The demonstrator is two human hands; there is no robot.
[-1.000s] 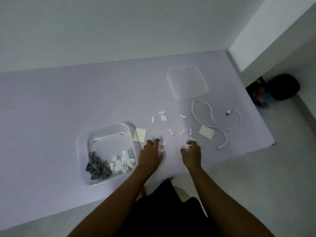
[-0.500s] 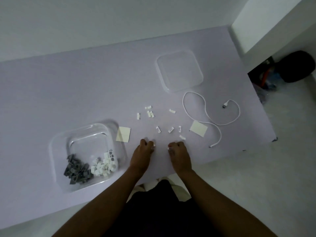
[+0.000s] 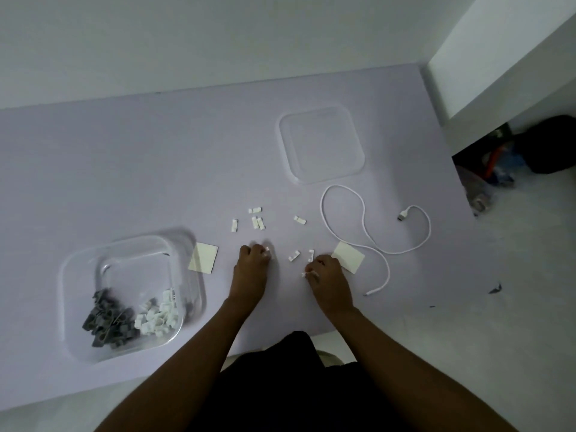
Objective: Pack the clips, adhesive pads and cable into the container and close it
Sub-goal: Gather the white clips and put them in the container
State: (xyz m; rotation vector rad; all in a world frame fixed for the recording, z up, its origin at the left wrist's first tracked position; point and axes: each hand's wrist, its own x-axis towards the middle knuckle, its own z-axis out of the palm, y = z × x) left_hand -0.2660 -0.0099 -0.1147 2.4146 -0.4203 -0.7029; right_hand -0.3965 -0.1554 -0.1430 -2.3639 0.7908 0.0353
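A clear square container point(image 3: 78, 275) sits on the lilac table at the left, holding grey clips point(image 3: 107, 322) and white clips point(image 3: 160, 314). Its clear lid point(image 3: 321, 145) lies apart, further back to the right. Several loose white clips point(image 3: 257, 221) are scattered mid-table. Two pale adhesive pads lie flat: one point(image 3: 203, 257) beside the container, one point(image 3: 349, 256) by my right hand. A white cable point(image 3: 363, 226) curls at the right. My left hand point(image 3: 252, 266) is closed on a white clip at its fingertips. My right hand point(image 3: 325, 274) pinches white clips too.
The table's near edge runs just below my wrists, its right edge past the cable. A white wall corner point(image 3: 498, 73) rises at the right, with a dark bag point(image 3: 551, 145) and clutter on the floor beneath it.
Both hands have moved slightly forward among the loose clips, and each has gathered white clips. The camera view has shifted, so the container appears lower left.
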